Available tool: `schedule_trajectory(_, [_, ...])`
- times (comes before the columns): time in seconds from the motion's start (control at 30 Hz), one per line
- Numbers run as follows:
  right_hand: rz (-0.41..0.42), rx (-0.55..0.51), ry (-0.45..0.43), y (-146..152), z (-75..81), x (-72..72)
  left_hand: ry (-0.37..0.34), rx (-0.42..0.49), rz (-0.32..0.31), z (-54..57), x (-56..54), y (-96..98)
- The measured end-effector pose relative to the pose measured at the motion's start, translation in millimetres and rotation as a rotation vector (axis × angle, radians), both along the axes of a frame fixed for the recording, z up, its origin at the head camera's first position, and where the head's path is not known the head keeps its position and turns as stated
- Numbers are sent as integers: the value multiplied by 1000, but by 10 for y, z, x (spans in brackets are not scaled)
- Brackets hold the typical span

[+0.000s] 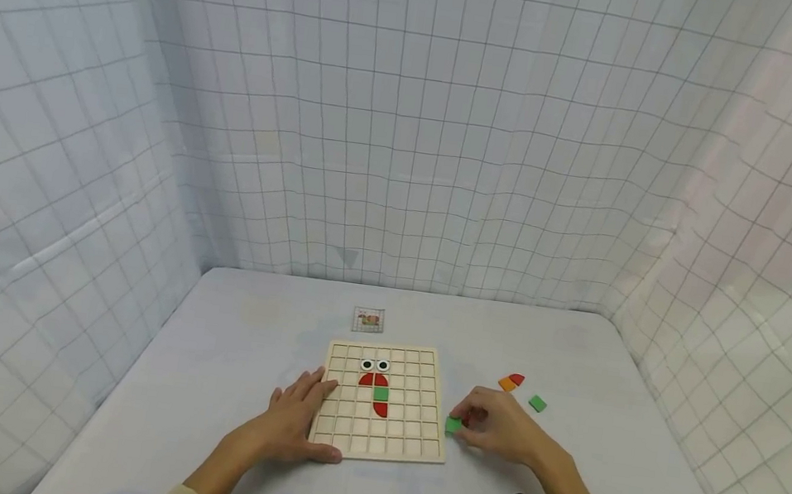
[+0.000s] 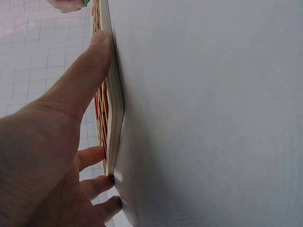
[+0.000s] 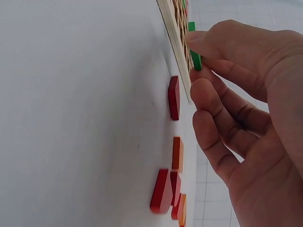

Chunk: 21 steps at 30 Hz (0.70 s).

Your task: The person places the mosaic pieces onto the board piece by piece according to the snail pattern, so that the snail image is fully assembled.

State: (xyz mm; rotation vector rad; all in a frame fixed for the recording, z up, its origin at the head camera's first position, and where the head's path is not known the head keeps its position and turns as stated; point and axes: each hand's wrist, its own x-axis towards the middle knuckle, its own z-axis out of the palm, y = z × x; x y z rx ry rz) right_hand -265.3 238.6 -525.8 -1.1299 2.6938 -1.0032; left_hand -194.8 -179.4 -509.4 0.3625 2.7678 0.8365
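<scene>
A wooden grid board (image 1: pixel 415 425) lies on the table. Two round eye tiles (image 1: pixel 375 364), rounded red tiles (image 1: pixel 367 379) and a green square tile (image 1: pixel 381 394) sit in its cells. My left hand (image 1: pixel 297 423) rests spread along the board's left edge; its thumb (image 2: pixel 90 59) lies along the front edge. Beside the board's right edge, my right hand (image 1: pixel 496 421) pinches another green square tile (image 3: pixel 194 56) between thumb and fingers, raised off the table. A red tile (image 3: pixel 174 98) lies on the table by the board, partly hidden by this hand in the head view.
Right of the board lie an orange tile (image 1: pixel 507 384), a red tile (image 1: pixel 517 378) and a loose green square tile (image 1: pixel 537 403). Behind the board is a small picture card (image 1: pixel 368 320) with a gridded pattern. White checked curtains (image 1: pixel 408 157) enclose the table's back and sides.
</scene>
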Motion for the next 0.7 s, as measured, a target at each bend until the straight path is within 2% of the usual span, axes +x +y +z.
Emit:
schedule_trajectory(0.23, [53, -57, 72, -214, 11, -42, -5, -14, -3, 35, 23, -10])
schedule_trajectory(0.4, [50, -21, 13, -413, 65, -64, -4, -21, -8, 27, 15, -28])
schedule_trajectory(0.7, [57, 13, -2, -672, 104, -107, -15, -17, -2, 19, -15, 11])
